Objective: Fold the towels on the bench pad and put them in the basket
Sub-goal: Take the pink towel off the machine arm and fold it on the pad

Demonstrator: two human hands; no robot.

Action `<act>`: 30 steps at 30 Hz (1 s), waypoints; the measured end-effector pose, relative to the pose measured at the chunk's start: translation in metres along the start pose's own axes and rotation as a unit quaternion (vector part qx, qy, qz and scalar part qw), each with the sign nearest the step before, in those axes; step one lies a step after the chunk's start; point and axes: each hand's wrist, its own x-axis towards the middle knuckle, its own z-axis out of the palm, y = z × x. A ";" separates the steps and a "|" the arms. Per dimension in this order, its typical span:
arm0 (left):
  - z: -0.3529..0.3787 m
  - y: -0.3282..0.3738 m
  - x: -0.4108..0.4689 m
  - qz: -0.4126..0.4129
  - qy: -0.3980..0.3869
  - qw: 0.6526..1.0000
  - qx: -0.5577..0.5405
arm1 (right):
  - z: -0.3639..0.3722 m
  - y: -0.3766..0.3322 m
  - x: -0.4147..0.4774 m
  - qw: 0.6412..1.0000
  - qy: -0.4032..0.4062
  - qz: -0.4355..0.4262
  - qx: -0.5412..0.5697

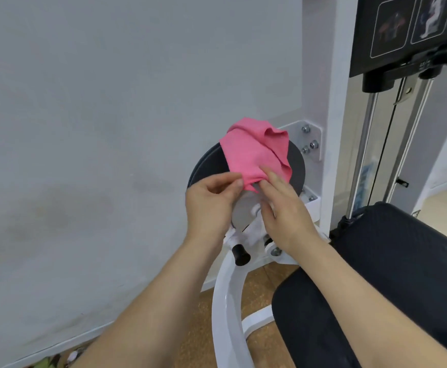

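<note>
Grey-white wall (84, 128) fills the left and upper part of the frame, with a strip of brown floor (198, 328) along the bottom centre. At the right stands a white exercise machine upright (331, 102), and beside it, further right, are chrome guide rods (363, 144). A black placard (403, 30) with figure diagrams sits in the upper right corner.

Near the centre, a black disc (209, 166) is mounted on the machine, and the pink towel (249, 152) hangs rumpled over its upper part, in front of the wall. The left hand (209, 203) reaches up from the lower middle; its fingers (237, 184) are curled and pinch the towel's lowest corner against the thumb. The right hand (286, 213) comes in just beside it. Its fingers (271, 174) lie fairly straight over the cloth's lower edge while the thumb meets them from beneath, so it too nips the fabric. The two hands are close together, almost touching, in front of the disc's pale hub.

Below them a black knob (239, 254) sticks out from a curved white tube (225, 314). The black bench pad (403, 274) occupies the lower right, apart from the towel.
</note>
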 end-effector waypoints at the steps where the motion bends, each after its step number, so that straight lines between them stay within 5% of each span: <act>1: -0.005 0.012 -0.003 -0.001 -0.006 0.999 -0.047 | -0.004 -0.011 -0.002 0.997 0.053 -0.017 0.050; 5: -0.026 0.047 -0.028 0.033 -0.085 0.995 -0.051 | -0.033 -0.066 -0.014 0.944 0.129 0.088 0.290; 10: -0.062 0.088 -0.061 -0.002 -0.151 0.989 0.002 | -0.077 -0.114 -0.030 0.859 -0.021 0.179 0.480; 14: -0.100 0.116 -0.084 -0.055 -0.241 0.962 0.117 | -0.116 -0.142 -0.040 0.888 -0.076 0.172 0.419; 17: -0.125 0.136 -0.106 -0.010 -0.222 0.958 0.182 | -0.151 -0.170 -0.051 0.914 -0.127 0.136 0.362; 22: -0.144 0.160 -0.157 0.024 -0.212 0.973 0.094 | -0.200 -0.223 -0.086 0.919 -0.197 0.124 0.320; 27: -0.157 0.189 -0.219 -0.005 -0.269 0.963 0.003 | -0.249 -0.278 -0.141 0.930 -0.259 0.111 0.235; 30: -0.177 0.206 -0.259 0.028 -0.344 0.939 -0.009 | -0.276 -0.310 -0.183 0.953 -0.230 0.111 0.165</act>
